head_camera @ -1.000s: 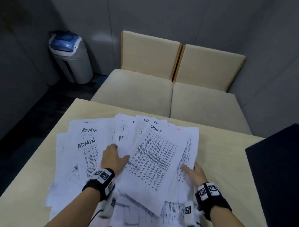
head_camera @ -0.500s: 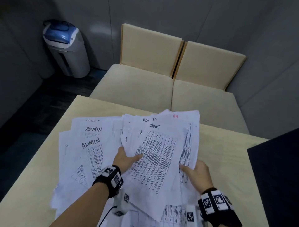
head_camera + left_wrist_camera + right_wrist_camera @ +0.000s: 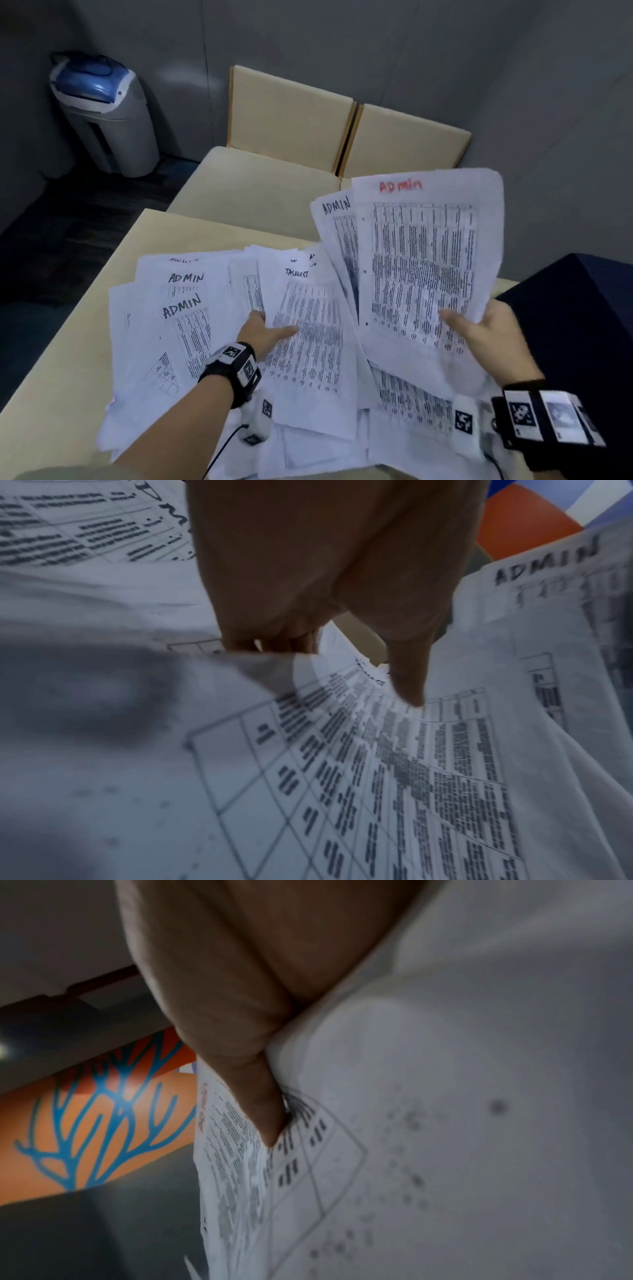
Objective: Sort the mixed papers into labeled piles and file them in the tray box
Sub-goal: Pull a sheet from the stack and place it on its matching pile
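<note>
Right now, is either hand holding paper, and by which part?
The right hand pinches a small sheaf topped by the red-marked ADMIN sheet at its lower right corner. The left hand grips the TASKLIST sheet at its left edge.

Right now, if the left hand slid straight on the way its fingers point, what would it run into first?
The left hand rests on the spread papers, thumb on the TASKLIST sheet, fingers tucked beneath its edge. Straight ahead it would likely meet more overlapping sheets under that page; depth there is unclear.
</note>
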### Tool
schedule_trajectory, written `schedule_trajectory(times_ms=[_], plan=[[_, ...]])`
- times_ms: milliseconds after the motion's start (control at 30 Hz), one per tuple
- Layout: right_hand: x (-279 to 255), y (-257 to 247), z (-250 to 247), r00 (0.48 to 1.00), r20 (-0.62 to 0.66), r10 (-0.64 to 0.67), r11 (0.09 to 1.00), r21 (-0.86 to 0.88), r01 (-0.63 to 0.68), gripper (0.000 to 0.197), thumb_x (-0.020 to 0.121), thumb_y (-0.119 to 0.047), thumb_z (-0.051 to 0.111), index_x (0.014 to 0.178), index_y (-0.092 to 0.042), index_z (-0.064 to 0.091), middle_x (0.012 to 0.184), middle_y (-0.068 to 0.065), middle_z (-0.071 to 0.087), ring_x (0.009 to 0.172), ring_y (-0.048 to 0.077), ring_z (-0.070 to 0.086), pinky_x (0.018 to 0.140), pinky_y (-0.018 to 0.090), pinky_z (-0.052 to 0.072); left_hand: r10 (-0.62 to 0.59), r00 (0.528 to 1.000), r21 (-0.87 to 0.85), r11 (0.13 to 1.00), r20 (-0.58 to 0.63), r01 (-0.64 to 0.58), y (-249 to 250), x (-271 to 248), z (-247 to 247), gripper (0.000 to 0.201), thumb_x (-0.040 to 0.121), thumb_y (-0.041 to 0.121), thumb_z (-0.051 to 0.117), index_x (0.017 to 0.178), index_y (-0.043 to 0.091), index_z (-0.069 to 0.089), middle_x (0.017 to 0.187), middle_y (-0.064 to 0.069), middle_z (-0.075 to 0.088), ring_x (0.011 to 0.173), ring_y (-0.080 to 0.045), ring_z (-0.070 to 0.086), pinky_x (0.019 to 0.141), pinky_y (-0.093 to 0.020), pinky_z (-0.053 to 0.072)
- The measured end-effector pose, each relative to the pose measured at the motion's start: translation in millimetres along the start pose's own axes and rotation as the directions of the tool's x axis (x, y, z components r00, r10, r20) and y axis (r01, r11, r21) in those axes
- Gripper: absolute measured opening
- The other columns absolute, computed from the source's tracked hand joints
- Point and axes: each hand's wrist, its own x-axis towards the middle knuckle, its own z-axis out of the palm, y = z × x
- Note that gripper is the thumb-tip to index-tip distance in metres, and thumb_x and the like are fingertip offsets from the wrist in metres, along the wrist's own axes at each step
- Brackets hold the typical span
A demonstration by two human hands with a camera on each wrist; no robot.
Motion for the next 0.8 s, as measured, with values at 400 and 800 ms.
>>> schedule_trajectory(times_ms=[400,800], plan=[[15,-93,-89,0.975,-0.187,-0.117,0.972,0.181,0.151,0.025,0.086,-0.012,0.070,0.111,-0.018,0.069,0.102,-0.004,0.074,0.088,0.010,0.072,0.080,0.033,0.055,-0.024,0.998,0.105,0.994,-0.058,0.030,-2,-3,10,0.057,0.083,0.009,0.075,0.133,0.003,0.048,0.113,-0.015,0.063,0.101,-0.032,0.063,0.087,-0.041,0.054],[54,0,9,0.984,0.139,0.112,0.918,0.364,-0.156,0.030,0.080,0.000,0.073,0.106,-0.013,0.068,0.104,-0.001,0.074,0.097,0.018,0.071,0.096,0.044,0.050,-0.024,0.996,-0.342,0.940,-0.087,-0.007,3,0,1,0.016,0.106,0.022,0.039,0.099,0.017,0.052,0.094,-0.003,0.055,0.090,-0.020,0.050,0.084,-0.034,0.043]])
